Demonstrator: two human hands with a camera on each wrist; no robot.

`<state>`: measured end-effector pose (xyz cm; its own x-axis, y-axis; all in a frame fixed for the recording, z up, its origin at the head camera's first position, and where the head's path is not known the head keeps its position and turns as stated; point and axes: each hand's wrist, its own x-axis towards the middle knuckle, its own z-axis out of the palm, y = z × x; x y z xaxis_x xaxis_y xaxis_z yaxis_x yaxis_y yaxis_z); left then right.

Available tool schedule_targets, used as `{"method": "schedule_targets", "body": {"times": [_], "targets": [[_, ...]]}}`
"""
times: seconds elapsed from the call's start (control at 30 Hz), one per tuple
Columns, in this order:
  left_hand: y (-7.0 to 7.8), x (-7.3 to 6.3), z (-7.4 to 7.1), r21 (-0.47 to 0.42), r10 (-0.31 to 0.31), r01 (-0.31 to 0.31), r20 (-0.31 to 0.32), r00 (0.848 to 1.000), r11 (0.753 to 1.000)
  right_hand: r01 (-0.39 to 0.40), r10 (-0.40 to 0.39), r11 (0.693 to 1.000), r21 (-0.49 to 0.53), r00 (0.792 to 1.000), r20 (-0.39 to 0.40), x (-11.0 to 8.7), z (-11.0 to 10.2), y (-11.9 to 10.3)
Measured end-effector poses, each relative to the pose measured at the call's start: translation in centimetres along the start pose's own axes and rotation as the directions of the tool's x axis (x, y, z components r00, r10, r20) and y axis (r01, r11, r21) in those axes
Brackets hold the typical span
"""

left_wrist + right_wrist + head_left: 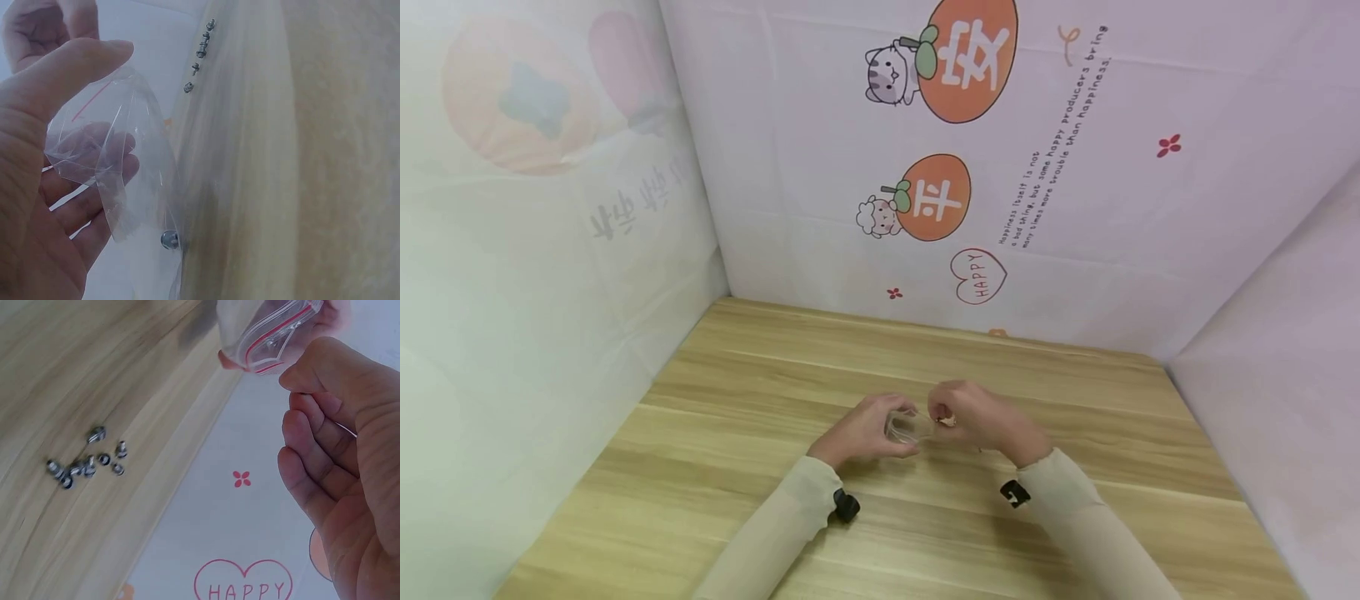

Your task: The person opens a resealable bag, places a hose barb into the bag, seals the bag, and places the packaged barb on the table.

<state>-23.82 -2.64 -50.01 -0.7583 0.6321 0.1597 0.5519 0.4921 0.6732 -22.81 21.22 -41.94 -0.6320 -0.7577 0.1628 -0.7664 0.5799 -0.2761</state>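
My left hand [868, 429] holds a clear zip bag [140, 150], which sits between the thumb and the curled fingers. A red line runs along its mouth in the right wrist view. One small metal screw [169, 239] shows low down at the bag. My right hand [350, 437] is close beside the bag's mouth, its fingers bent and the thumb tip against the index finger. Whatever those fingertips may pinch I cannot tell. Several loose screws [89, 465] with round heads lie grouped on the wooden tabletop near the right hand.
The wood-grain table [737, 358] reaches back to a printed white cloth wall [805, 167]. Pale cloth sides stand at left [550, 292] and right [1285, 350]. A black wrist camera [846, 505] sits at the left cuff, with another black device [1015, 493] at the right.
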Motion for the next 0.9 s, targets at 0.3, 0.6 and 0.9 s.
{"method": "schedule_targets", "body": {"times": [0.3,0.6,0.9], "targets": [[0.1,-0.1,-0.1,-0.013,-0.005,0.005,0.0,1.0,1.0,0.046,-0.044,0.999,0.022,0.997,-0.059,1.4,1.2,-0.4],[0.0,0.0,-0.2,-0.016,-0.011,0.011,-0.002,1.0,1.0,0.057,-0.053,0.998,0.04,0.994,-0.095,1.8,1.8,-0.5],[-0.2,0.0,0.0,-0.021,-0.008,0.009,0.005,1.0,1.0,0.027,-0.023,0.999,0.044,0.995,-0.096,1.2,0.7,-0.3]]}}
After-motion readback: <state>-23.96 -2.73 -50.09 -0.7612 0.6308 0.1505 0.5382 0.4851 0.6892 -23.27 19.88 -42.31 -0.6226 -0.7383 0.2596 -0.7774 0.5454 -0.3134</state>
